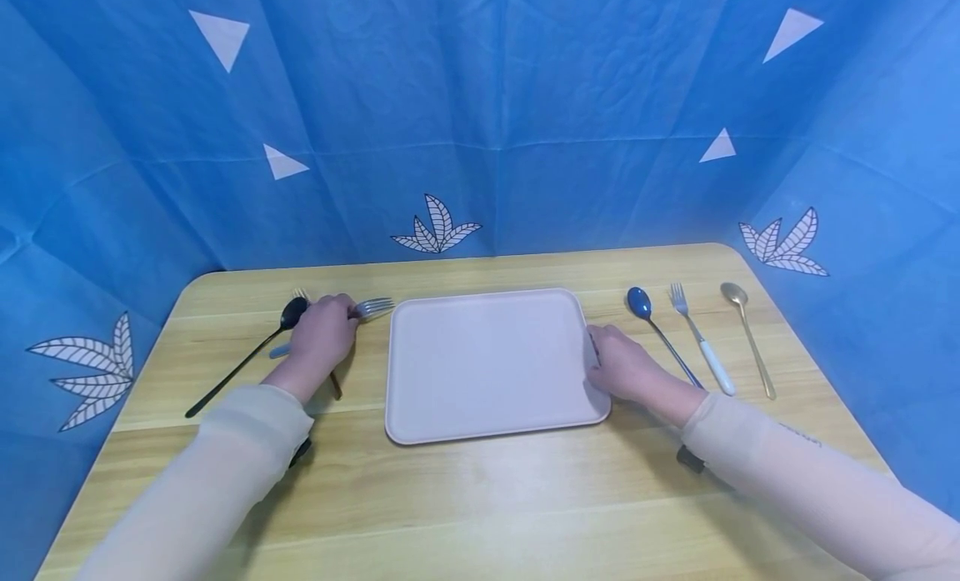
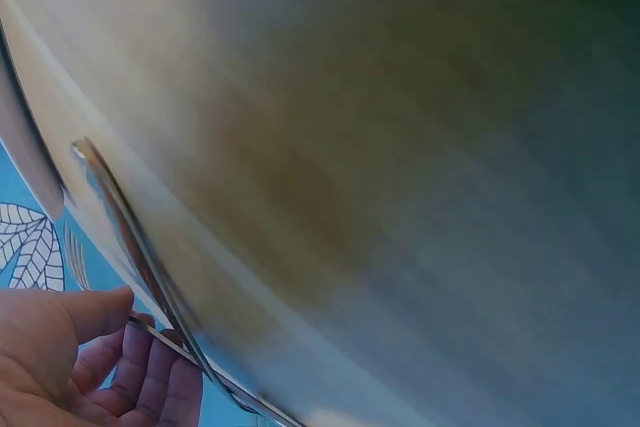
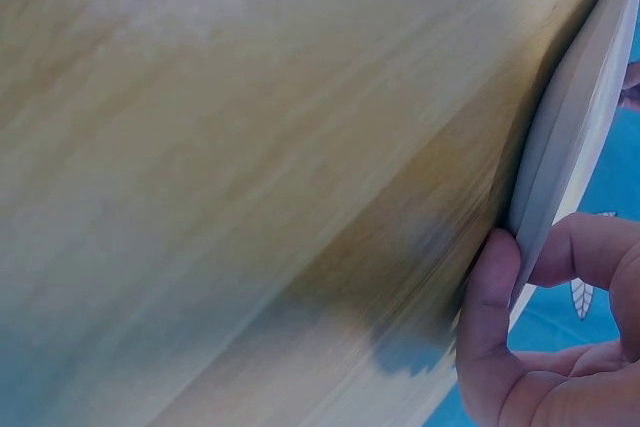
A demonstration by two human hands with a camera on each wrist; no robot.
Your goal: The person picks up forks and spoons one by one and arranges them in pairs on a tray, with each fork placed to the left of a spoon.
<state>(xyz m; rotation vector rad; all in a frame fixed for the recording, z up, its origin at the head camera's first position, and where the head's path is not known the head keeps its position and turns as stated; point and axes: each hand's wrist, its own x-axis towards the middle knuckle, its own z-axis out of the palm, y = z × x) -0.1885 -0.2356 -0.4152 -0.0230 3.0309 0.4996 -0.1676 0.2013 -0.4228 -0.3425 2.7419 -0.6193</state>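
Observation:
A pale rectangular tray (image 1: pixel 487 364) lies in the middle of the wooden table. My right hand (image 1: pixel 618 363) pinches its right edge, and the right wrist view has the tray's rim (image 3: pixel 570 137) between thumb and fingers. Left of the tray, my left hand (image 1: pixel 322 335) holds a fork (image 1: pixel 375 307) whose silver tines point at the tray's left edge. A blue handle end shows on the other side of that hand. Under the hand lies a brown-handled utensil (image 1: pixel 336 387), mostly hidden. Close beside is a black long-handled spoon (image 1: pixel 240 364).
On the right of the table lie a blue spoon (image 1: pixel 640 303), a fork with a pale handle (image 1: pixel 716 366) and a gold spoon (image 1: pixel 750 335). A blue patterned curtain (image 1: pixel 570 106) hangs around the table's back and sides.

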